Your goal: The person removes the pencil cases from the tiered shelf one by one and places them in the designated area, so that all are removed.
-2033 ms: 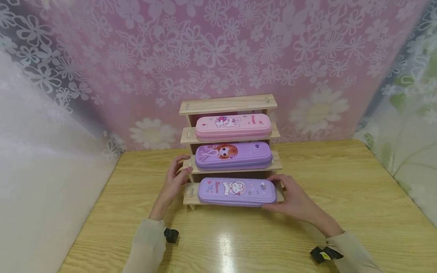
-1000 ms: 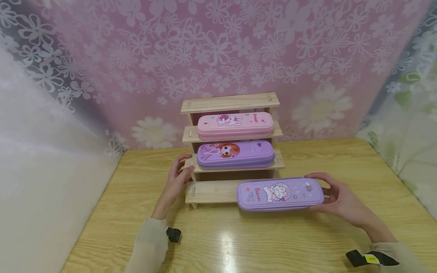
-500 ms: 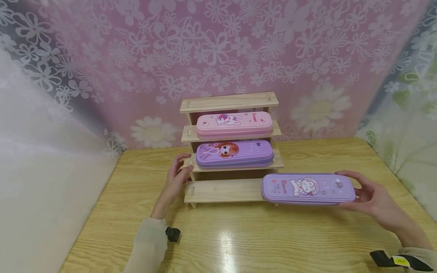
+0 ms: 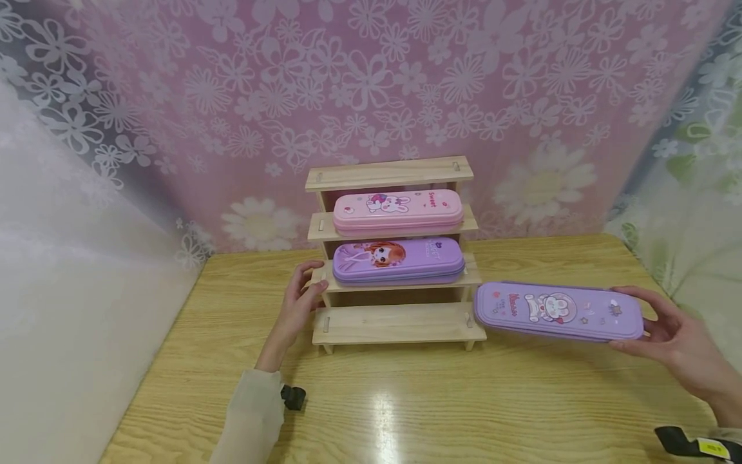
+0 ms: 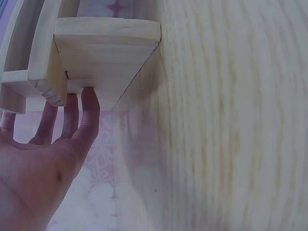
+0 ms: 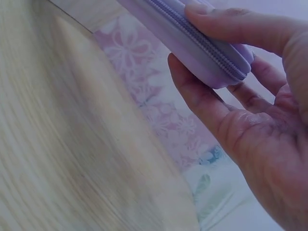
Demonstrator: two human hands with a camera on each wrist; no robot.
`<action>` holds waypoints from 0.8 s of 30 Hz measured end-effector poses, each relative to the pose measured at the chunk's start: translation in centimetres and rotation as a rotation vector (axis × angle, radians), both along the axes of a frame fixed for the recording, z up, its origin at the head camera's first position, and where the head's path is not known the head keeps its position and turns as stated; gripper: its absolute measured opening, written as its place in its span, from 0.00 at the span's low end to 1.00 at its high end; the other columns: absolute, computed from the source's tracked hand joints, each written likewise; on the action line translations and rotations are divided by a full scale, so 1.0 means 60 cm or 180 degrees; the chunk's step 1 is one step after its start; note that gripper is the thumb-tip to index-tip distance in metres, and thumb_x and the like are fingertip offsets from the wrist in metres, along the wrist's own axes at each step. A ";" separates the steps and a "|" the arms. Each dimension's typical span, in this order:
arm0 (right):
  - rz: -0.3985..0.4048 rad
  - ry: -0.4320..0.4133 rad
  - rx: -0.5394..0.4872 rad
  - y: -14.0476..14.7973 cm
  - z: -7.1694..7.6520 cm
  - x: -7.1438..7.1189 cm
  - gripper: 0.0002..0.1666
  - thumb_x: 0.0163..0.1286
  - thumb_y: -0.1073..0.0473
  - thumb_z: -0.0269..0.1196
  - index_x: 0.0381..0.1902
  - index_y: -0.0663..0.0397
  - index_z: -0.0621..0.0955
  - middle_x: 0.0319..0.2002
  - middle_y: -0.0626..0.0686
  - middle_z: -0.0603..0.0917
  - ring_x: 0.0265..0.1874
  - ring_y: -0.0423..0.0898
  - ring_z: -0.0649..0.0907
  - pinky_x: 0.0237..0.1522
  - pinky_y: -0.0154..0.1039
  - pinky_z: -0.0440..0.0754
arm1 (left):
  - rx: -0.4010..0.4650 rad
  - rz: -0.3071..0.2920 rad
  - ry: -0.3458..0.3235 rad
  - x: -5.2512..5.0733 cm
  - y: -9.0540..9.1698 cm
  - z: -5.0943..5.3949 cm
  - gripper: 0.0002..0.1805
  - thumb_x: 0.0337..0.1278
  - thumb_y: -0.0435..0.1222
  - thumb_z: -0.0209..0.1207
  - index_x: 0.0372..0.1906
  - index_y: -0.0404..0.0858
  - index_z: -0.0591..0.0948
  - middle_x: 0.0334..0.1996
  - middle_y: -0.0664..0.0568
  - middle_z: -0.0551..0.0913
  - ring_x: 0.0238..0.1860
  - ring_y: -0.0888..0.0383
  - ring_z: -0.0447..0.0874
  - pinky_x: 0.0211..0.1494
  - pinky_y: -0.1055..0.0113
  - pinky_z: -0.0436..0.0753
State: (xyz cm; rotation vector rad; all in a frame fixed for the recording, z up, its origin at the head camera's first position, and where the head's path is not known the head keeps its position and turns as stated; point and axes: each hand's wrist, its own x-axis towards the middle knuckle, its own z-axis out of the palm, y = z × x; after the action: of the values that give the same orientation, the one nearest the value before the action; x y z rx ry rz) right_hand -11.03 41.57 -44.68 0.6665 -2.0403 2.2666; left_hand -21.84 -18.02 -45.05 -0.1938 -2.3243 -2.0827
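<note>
My right hand [image 4: 686, 345] grips the right end of a lilac zippered pencil case [image 4: 559, 311] with a bunny print. The case is held above the table, right of the stepped wooden rack [image 4: 394, 324]. In the right wrist view, its zipper [image 6: 202, 38] runs between thumb and fingers. My left hand [image 4: 295, 316] holds the rack's left side at the second tier from the bottom. Its fingers [image 5: 86, 115] reach around the rack's side in the left wrist view. A purple pencil case [image 4: 400, 261] with a doll print and a pink pencil case [image 4: 400, 211] lie on the rack's middle tiers.
The rack stands on a wood-grain table [image 4: 371, 399] near its back edge. A pink flowered backdrop [image 4: 371, 84] rises behind it. Pale curtain-like sheets [image 4: 87, 290] hang at both sides.
My right hand has slid the lilac pencil case rightward off the rack's bottom tier, now bare, and its right end has tilted slightly toward me. My left hand stays on the rack.
</note>
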 end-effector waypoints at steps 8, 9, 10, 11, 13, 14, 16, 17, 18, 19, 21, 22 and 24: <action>-0.0684 -0.0242 0.0194 -0.001 -0.002 -0.003 0.47 0.57 0.91 0.58 0.70 0.54 0.69 0.60 0.42 0.73 0.44 0.33 0.87 0.36 0.30 0.87 | -0.0014 0.0022 -0.0006 0.001 0.000 0.002 0.23 0.73 0.36 0.55 0.69 0.44 0.69 0.65 0.42 0.72 0.50 0.57 0.77 0.46 0.59 0.86; -0.0754 -0.0268 0.0263 -0.004 -0.002 -0.006 0.46 0.58 0.90 0.59 0.69 0.51 0.69 0.59 0.41 0.72 0.43 0.32 0.87 0.35 0.29 0.86 | -0.0020 0.0023 -0.0010 0.001 0.000 0.002 0.23 0.73 0.36 0.55 0.69 0.44 0.69 0.65 0.42 0.72 0.50 0.57 0.77 0.46 0.59 0.86; -0.0847 -0.0300 0.0359 -0.009 -0.002 -0.008 0.45 0.58 0.88 0.61 0.67 0.49 0.69 0.58 0.41 0.71 0.42 0.30 0.86 0.34 0.29 0.86 | -0.0022 0.0022 -0.0013 0.001 0.000 0.003 0.23 0.74 0.36 0.55 0.69 0.45 0.69 0.65 0.42 0.72 0.50 0.57 0.77 0.46 0.59 0.86; -0.0992 -0.0311 0.0546 -0.013 -0.001 -0.010 0.44 0.59 0.86 0.62 0.66 0.45 0.69 0.58 0.39 0.69 0.42 0.29 0.85 0.34 0.28 0.85 | -0.0031 0.0023 -0.0016 0.001 0.000 0.003 0.23 0.74 0.36 0.55 0.69 0.45 0.69 0.64 0.43 0.72 0.50 0.56 0.77 0.47 0.59 0.86; -0.1334 -0.0352 0.0999 -0.025 0.001 -0.015 0.42 0.61 0.80 0.67 0.62 0.38 0.68 0.55 0.37 0.66 0.40 0.26 0.83 0.32 0.26 0.84 | -0.0032 0.0027 -0.0015 0.001 0.000 0.004 0.22 0.74 0.36 0.55 0.69 0.45 0.69 0.64 0.43 0.73 0.50 0.56 0.77 0.46 0.59 0.86; -0.1502 -0.0375 0.1177 -0.031 0.001 -0.018 0.41 0.61 0.78 0.69 0.61 0.35 0.68 0.53 0.36 0.65 0.39 0.25 0.82 0.32 0.25 0.83 | -0.0027 0.0031 -0.0013 0.001 0.000 0.005 0.22 0.74 0.36 0.55 0.69 0.45 0.70 0.64 0.43 0.73 0.50 0.56 0.77 0.46 0.59 0.86; -0.1849 -0.0380 0.1517 -0.044 0.001 -0.025 0.42 0.60 0.73 0.72 0.59 0.31 0.65 0.51 0.36 0.62 0.39 0.24 0.80 0.31 0.24 0.83 | -0.0040 0.0029 0.0009 0.003 0.001 0.007 0.22 0.74 0.36 0.54 0.69 0.44 0.69 0.64 0.42 0.73 0.49 0.57 0.77 0.45 0.61 0.86; -0.1998 -0.0382 0.1635 -0.050 0.001 -0.029 0.42 0.60 0.71 0.73 0.58 0.29 0.64 0.50 0.37 0.61 0.38 0.24 0.79 0.31 0.23 0.82 | -0.0041 0.0031 0.0018 0.004 0.002 0.008 0.22 0.74 0.35 0.54 0.69 0.44 0.69 0.63 0.41 0.73 0.49 0.57 0.77 0.45 0.62 0.86; -0.2087 -0.0390 0.1648 -0.057 -0.001 -0.033 0.42 0.60 0.70 0.73 0.57 0.29 0.63 0.49 0.38 0.61 0.38 0.25 0.78 0.31 0.22 0.81 | -0.0037 0.0034 0.0026 0.004 0.003 0.008 0.22 0.74 0.35 0.54 0.69 0.43 0.69 0.64 0.41 0.73 0.49 0.58 0.77 0.44 0.62 0.86; -0.2149 -0.0396 0.1645 -0.063 -0.002 -0.037 0.41 0.61 0.69 0.73 0.57 0.28 0.62 0.48 0.39 0.61 0.37 0.25 0.78 0.31 0.22 0.81 | -0.0040 0.0031 0.0036 0.005 0.003 0.008 0.22 0.74 0.35 0.53 0.69 0.42 0.69 0.64 0.40 0.73 0.49 0.58 0.77 0.44 0.63 0.86; -0.2192 -0.0403 0.1638 -0.075 -0.004 -0.042 0.39 0.63 0.67 0.72 0.56 0.28 0.62 0.48 0.40 0.61 0.37 0.25 0.78 0.32 0.21 0.81 | -0.0047 0.0023 0.0045 0.006 0.004 0.009 0.22 0.75 0.35 0.53 0.69 0.42 0.69 0.65 0.39 0.72 0.49 0.59 0.77 0.44 0.63 0.85; -0.2143 -0.0429 0.1637 -0.080 -0.005 -0.043 0.38 0.65 0.65 0.71 0.56 0.27 0.61 0.48 0.39 0.60 0.38 0.24 0.77 0.32 0.21 0.80 | -0.0046 0.0028 0.0041 0.005 0.004 0.008 0.22 0.74 0.34 0.53 0.69 0.42 0.69 0.65 0.39 0.72 0.49 0.58 0.76 0.44 0.63 0.85; -0.1956 -0.0471 0.1585 -0.088 -0.006 -0.044 0.35 0.68 0.63 0.69 0.58 0.28 0.61 0.49 0.39 0.61 0.39 0.22 0.78 0.34 0.21 0.80 | -0.0035 0.0033 0.0028 0.004 0.003 0.006 0.22 0.74 0.34 0.54 0.69 0.42 0.69 0.65 0.39 0.72 0.49 0.57 0.76 0.45 0.62 0.86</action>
State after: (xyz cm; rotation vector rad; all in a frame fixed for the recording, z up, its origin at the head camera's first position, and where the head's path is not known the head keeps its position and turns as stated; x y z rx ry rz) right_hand -13.70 36.28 -45.02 -0.1421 -2.4496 1.5192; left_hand -21.62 -17.82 -44.68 -0.1902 -2.3270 -2.0605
